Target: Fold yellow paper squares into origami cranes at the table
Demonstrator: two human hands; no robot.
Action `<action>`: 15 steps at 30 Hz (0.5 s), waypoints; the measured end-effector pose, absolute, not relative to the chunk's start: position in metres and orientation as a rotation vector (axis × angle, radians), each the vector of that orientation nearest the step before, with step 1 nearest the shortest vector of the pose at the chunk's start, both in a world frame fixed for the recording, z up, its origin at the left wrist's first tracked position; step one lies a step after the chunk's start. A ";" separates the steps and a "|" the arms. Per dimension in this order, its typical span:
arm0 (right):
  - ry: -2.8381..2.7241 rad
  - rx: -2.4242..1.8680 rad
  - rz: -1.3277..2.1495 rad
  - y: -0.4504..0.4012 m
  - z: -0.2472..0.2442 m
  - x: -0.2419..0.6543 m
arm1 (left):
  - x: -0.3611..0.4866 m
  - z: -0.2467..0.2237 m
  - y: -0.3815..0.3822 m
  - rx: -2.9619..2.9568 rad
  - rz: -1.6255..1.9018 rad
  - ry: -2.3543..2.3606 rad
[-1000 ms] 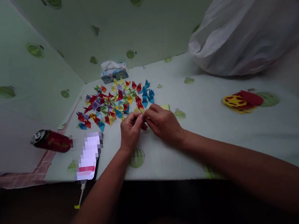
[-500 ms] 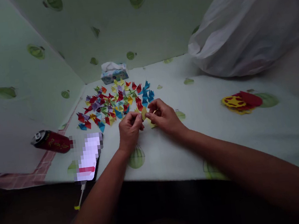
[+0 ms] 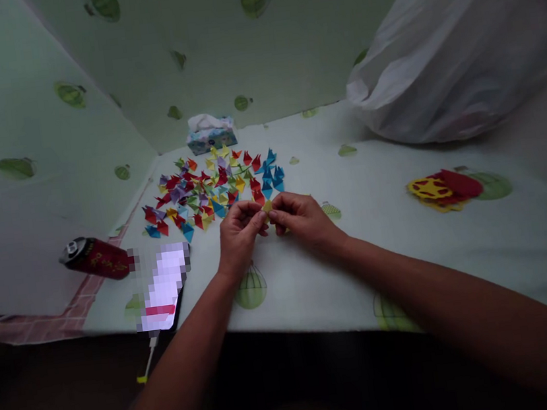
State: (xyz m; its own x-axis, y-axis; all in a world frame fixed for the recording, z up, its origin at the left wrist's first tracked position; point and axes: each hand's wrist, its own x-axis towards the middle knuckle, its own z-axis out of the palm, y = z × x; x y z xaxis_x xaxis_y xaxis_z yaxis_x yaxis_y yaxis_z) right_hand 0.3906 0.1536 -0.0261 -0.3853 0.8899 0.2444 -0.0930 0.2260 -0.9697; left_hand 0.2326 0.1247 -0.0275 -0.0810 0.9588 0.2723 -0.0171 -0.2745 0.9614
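A small piece of yellow paper (image 3: 267, 206) is pinched between my two hands, mostly covered by the fingertips. My left hand (image 3: 241, 230) grips its left side with thumb and curled fingers. On the right side, my right hand (image 3: 300, 218) holds it the same way, the two thumbs almost touching. Just beyond the hands lie several folded paper birds (image 3: 202, 190) in red, blue, yellow, green and purple.
A tissue box (image 3: 211, 136) stands at the back. On the left are a red can (image 3: 98, 258) and a phone (image 3: 168, 284) with a cable. Red and yellow cut pieces (image 3: 458, 183) lie at right, below a large white plastic bag (image 3: 436, 65).
My right hand has closed in around the yellow paper, its fingers lower and more curled. Less of the paper shows now. The view has shifted slightly.
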 end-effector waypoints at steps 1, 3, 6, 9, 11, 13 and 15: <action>-1.563 -0.769 1.322 0.154 -0.026 0.391 | 0.233 -0.028 0.125 1.364 1.498 1.096; -1.561 -0.763 1.318 0.154 -0.027 0.390 | 0.233 -0.028 0.125 1.392 1.516 1.094; -1.559 -0.754 1.335 0.154 -0.027 0.390 | 0.233 -0.030 0.125 1.426 1.551 1.090; -1.546 -0.743 1.361 0.154 -0.027 0.390 | 0.233 -0.032 0.124 1.468 1.589 1.108; -1.527 -0.727 1.391 0.153 -0.027 0.389 | 0.233 -0.033 0.124 1.514 1.610 1.139; -1.500 -0.704 1.426 0.152 -0.027 0.388 | 0.232 -0.034 0.123 1.584 1.640 1.172; -1.474 -0.682 1.443 0.151 -0.027 0.388 | 0.231 -0.035 0.122 1.676 1.665 1.206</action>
State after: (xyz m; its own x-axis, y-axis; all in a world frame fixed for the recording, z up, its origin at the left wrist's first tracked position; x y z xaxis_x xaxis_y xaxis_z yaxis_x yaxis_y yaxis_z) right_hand 0.3877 0.1509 -0.0266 -0.4118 0.8811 0.2324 -0.2141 0.1544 -0.9645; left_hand 0.2312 0.1225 -0.0348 -0.1310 0.8357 0.5334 0.2464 -0.4937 0.8340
